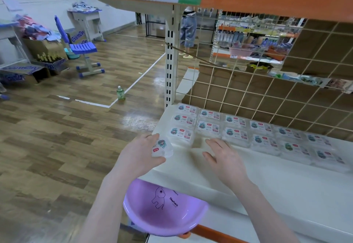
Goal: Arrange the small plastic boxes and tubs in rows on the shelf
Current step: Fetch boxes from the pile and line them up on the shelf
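Note:
Several clear plastic boxes with cartoon labels lie flat in rows along the back of the white shelf. My left hand grips one more small clear box at the shelf's left front corner, its label facing up. My right hand hovers flat with spread fingers over the bare shelf just in front of the second column of boxes; whether its fingertips touch a box I cannot tell.
A purple basin with an elephant drawing sits on the lower level below my hands. A wire grid backs the shelf, with an upright post at its left. On the wooden floor stand a green bottle, a blue chair and cardboard boxes.

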Tool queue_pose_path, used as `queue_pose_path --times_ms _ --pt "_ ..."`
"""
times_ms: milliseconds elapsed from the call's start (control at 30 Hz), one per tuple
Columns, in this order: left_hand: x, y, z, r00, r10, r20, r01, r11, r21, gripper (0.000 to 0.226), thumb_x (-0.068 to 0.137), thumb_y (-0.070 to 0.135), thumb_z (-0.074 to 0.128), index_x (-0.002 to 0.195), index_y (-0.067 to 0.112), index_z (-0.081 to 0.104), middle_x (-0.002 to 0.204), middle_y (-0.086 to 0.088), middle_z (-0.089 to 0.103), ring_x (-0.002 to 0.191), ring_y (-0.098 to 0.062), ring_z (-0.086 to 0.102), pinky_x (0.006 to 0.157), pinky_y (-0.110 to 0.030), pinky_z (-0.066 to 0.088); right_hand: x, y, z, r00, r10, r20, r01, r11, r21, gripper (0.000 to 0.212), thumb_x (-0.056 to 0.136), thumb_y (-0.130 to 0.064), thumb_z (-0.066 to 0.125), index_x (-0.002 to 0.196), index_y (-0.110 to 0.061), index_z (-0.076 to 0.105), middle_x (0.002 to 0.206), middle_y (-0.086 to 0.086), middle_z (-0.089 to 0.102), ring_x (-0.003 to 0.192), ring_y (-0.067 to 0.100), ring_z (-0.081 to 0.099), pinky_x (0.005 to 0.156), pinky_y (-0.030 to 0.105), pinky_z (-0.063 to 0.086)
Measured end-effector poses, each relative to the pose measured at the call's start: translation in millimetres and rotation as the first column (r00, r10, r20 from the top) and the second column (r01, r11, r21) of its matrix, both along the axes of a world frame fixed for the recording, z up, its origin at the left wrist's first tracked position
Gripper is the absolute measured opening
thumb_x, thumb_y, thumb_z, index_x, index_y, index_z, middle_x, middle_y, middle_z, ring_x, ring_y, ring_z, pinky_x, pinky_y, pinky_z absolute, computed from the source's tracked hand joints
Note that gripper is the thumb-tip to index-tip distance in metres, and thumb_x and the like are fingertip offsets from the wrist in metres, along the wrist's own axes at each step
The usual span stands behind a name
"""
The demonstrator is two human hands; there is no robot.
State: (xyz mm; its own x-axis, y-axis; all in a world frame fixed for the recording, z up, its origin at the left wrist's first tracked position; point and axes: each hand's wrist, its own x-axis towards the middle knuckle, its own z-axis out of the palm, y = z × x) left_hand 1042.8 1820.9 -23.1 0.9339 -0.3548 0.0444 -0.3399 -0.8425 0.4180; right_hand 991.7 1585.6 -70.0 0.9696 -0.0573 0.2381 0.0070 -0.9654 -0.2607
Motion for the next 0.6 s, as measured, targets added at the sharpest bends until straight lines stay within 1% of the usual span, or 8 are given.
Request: queue_pose_path --times_ms 67,133,233,300,367,500,600 --pt "-2 -9 -2 1.0 -0.024 -0.01 0.024 0.999 0.02 0.061 0.076 0.043 0.066 0.129 0.019 0.047 0.124 0.007 0.05 0.11 -0.015 0.05 0.088 -0.034 0.046 -13 -15 -2 0.999 -0.046 -0.019 0.045 0.999 -0.007 0.041 0.094 -0.034 0.051 0.132 -0.017 0.051 0.133 -0.003 0.051 0.124 0.017 0.042 0.099 0.023 0.028" --pt "-5 -19 -3 0.999 -0.05 -0.018 0.05 0.998 0.03 0.06 0.077 0.043 0.066 0.129 0.019 0.048 0.123 0.005 0.05 0.11 -0.015 0.05 0.089 -0.034 0.045 -26 -28 -2 0.995 -0.092 -0.03 0.092 0.996 -0.009 0.039 0.093 -0.032 0.054 0.128 -0.016 0.055 0.131 -0.002 0.053 0.122 0.018 0.044 0.097 0.026 0.032" --pt "-8 -36 -5 0.995 -0.102 -0.016 0.102 0.994 0.027 0.061 0.077 0.043 0.066 0.13 0.019 0.047 0.125 0.005 0.05 0.112 -0.014 0.048 0.09 -0.03 0.044 -43 -48 -3 0.987 -0.152 -0.053 0.152 0.988 -0.016 0.037 0.091 -0.031 0.056 0.125 -0.015 0.058 0.128 0.0 0.055 0.12 0.02 0.047 0.096 0.028 0.035" --pt "-11 -48 -6 0.99 -0.14 -0.017 0.141 0.99 0.027 0.067 0.078 0.043 0.066 0.136 0.021 0.043 0.129 0.006 0.049 0.116 -0.013 0.046 0.091 -0.025 0.041 -53 -61 -4 0.98 -0.187 -0.066 0.186 0.982 -0.011 0.035 0.091 -0.031 0.056 0.123 -0.016 0.059 0.128 0.0 0.056 0.12 0.021 0.048 0.096 0.03 0.037" --pt "-15 -60 -7 0.985 -0.173 -0.023 0.173 0.984 0.039 0.071 0.078 0.044 0.065 0.14 0.022 0.039 0.133 0.007 0.047 0.121 -0.012 0.044 0.094 -0.025 0.039 -62 -73 -4 0.972 -0.222 -0.076 0.222 0.975 -0.007 0.034 0.092 -0.031 0.056 0.122 -0.016 0.06 0.127 -0.001 0.056 0.12 0.021 0.047 0.096 0.03 0.036" --pt "-24 -84 -10 0.977 -0.213 -0.023 0.214 0.97 0.115 0.069 0.08 0.045 0.063 0.14 0.022 0.039 0.136 0.003 0.045 0.126 -0.016 0.041 0.098 -0.027 0.037 -75 -94 -3 0.959 -0.279 -0.058 0.281 0.959 0.033 0.027 0.088 -0.023 0.063 0.111 -0.01 0.067 0.119 0.005 0.062 0.112 0.028 0.053 0.091 0.033 0.04" --pt "-31 -101 -11 0.972 -0.237 -0.015 0.236 0.957 0.167 0.064 0.08 0.045 0.061 0.135 0.019 0.043 0.13 0.001 0.049 0.121 -0.018 0.045 0.096 -0.029 0.039 -80 -106 -4 0.962 -0.267 -0.057 0.27 0.961 0.062 0.027 0.088 -0.021 0.063 0.112 -0.009 0.066 0.12 0.005 0.061 0.113 0.027 0.052 0.092 0.032 0.039"
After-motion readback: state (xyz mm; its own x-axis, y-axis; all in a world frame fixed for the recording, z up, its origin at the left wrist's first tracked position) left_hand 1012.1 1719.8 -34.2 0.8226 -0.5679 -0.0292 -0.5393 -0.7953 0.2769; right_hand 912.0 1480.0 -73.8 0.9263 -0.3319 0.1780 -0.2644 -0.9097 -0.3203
